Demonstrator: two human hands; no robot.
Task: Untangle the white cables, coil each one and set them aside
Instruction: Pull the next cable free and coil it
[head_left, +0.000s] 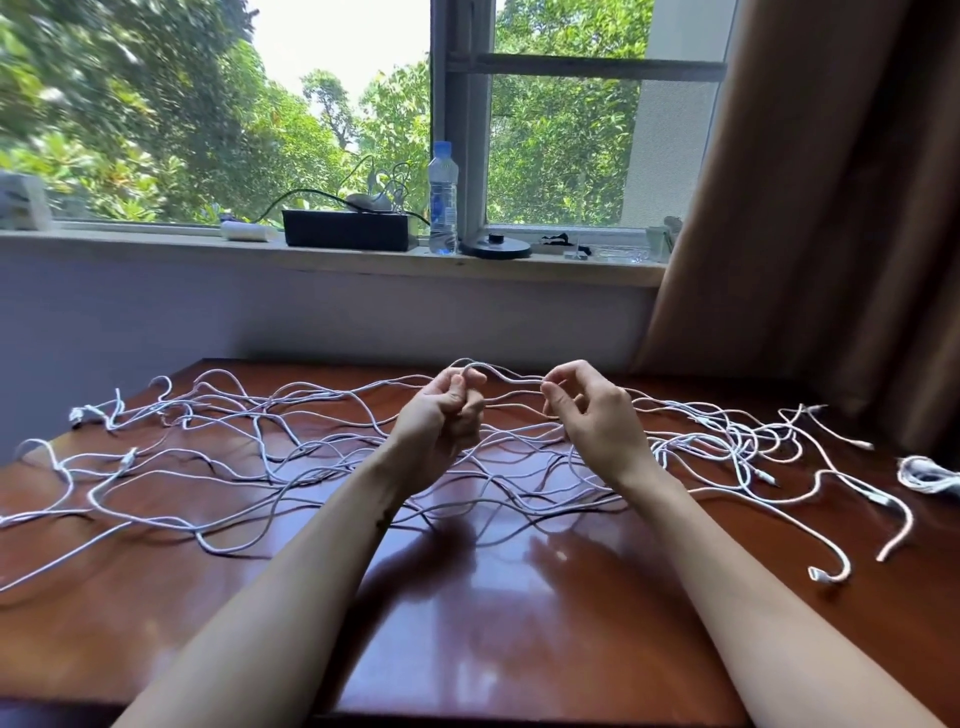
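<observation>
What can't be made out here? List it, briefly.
Head view only:
- Tangle of white cables: count unclear, strands cross everywhere; left ends cut by the frame edge.
- Coiled bundle: cut by the right edge.
- Lifted cable: its path inside the left hand hidden by curled fingers; right hand pinches it.
- Bottle label: too small.

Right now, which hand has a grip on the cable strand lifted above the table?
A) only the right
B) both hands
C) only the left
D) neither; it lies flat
B: the left hand curls its fingers round the raised strand and the right hand pinches it, so it arcs between them above the table.
</observation>
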